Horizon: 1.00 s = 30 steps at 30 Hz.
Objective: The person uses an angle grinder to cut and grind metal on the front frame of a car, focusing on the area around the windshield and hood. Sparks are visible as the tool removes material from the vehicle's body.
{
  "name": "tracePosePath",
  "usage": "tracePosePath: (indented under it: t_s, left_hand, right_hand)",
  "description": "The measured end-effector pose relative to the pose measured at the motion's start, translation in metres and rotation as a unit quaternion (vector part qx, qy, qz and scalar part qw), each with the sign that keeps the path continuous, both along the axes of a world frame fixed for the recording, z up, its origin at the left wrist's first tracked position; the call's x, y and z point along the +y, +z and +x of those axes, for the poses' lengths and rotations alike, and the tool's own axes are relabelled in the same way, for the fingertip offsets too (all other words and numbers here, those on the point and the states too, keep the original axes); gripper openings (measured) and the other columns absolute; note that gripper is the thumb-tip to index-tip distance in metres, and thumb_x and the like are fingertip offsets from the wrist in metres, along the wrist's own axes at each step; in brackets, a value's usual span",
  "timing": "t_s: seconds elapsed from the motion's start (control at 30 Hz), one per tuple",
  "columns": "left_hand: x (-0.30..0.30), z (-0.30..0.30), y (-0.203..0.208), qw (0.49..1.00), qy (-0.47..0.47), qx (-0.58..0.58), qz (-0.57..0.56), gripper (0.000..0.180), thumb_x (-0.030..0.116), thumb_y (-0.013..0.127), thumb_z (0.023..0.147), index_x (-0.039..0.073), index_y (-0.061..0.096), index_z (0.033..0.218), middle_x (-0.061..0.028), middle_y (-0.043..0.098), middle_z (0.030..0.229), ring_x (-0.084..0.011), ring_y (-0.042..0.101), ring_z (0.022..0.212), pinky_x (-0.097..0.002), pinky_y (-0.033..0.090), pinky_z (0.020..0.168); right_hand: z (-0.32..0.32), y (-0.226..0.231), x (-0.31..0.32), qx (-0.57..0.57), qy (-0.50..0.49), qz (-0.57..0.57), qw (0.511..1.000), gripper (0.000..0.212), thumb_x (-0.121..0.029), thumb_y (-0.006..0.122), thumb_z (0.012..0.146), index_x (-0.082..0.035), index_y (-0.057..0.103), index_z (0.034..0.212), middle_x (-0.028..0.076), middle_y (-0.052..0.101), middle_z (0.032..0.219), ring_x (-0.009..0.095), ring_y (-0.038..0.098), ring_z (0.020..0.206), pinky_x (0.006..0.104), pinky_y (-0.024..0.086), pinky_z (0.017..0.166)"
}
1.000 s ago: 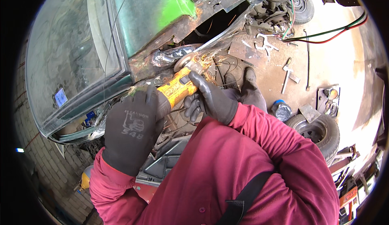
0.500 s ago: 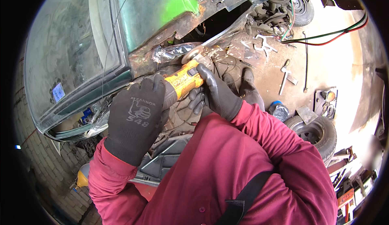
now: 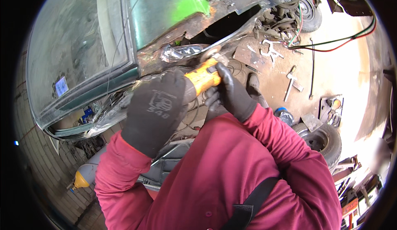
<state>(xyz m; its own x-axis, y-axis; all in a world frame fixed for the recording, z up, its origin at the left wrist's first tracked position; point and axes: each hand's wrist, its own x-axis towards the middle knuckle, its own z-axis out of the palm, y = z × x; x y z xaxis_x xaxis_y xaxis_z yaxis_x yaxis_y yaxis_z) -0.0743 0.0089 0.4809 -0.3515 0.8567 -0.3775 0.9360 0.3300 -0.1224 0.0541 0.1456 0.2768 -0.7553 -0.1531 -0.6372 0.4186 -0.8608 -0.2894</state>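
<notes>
A yellow angle grinder (image 3: 203, 79) is gripped between my two dark-gloved hands. My left hand (image 3: 155, 112) is wrapped round its dark rear end. Closer to the head of the tool, my right hand (image 3: 235, 93) holds the yellow body, thumb on top and fingers curled beneath. The grinder's disc (image 3: 210, 52) lies against or just above a rusty, bare-metal sill (image 3: 175, 52) of a stripped car body; blur hides whether they touch. No sparks show.
The green car body (image 3: 161, 10) with dusty glass fills the upper left. Rightward on the floor lie a hammer (image 3: 292, 79), a long bar (image 3: 312, 68), metal brackets (image 3: 271, 51) and a wheel (image 3: 328, 143). Red and green hoses (image 3: 331, 43) hang at upper right. A gas cylinder (image 3: 84, 176) lies lower left.
Both hands and the grinder have shifted to the right along the sill. Sparks flew from the disc before and are gone now. The view has moved slightly.
</notes>
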Motion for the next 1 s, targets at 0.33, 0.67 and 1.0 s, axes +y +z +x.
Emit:
tracePosePath:
  t_s: [0.33, 0.67, 1.0]
  left_hand:
    - [-0.043, 0.057, -0.037, 0.960, 0.204, -0.161, 0.108, 0.076, 0.044, 0.090, 0.093, -0.002, 0.065, 0.149, -0.0186, 0.071, 0.115, -0.0356, 0.076, 0.097, -0.0472, 0.060, 0.079]
    - [-0.063, 0.110, -0.078, 0.845, 0.366, -0.303, 0.245, 0.079, 0.038, 0.092, 0.097, -0.006, 0.060, 0.154, -0.0267, 0.074, 0.129, -0.0424, 0.080, 0.113, -0.0505, 0.065, 0.094]
    - [-0.089, 0.015, -0.051, 0.858, 0.132, -0.082, 0.490, 0.053, 0.024, 0.087, 0.100, 0.000, 0.072, 0.144, -0.0170, 0.081, 0.127, -0.0357, 0.079, 0.111, -0.0482, 0.062, 0.101]
  right_hand:
    - [0.052, 0.038, 0.004, -0.014, -0.003, 0.117, 0.993, 0.059, -0.048, 0.057, 0.121, 0.005, 0.061, 0.146, 0.020, 0.079, 0.119, 0.027, 0.082, 0.094, 0.0373, 0.068, 0.076]
    - [0.059, 0.035, -0.011, 0.181, 0.121, 0.515, 0.829, 0.043, -0.031, 0.077, 0.114, 0.002, 0.068, 0.140, 0.007, 0.076, 0.123, 0.016, 0.073, 0.108, 0.0375, 0.061, 0.095]
    - [0.027, 0.031, 0.007, 0.011, 0.015, 0.391, 0.920, 0.053, -0.022, 0.087, 0.103, -0.002, 0.060, 0.143, 0.006, 0.074, 0.120, 0.015, 0.073, 0.102, 0.0335, 0.062, 0.092]
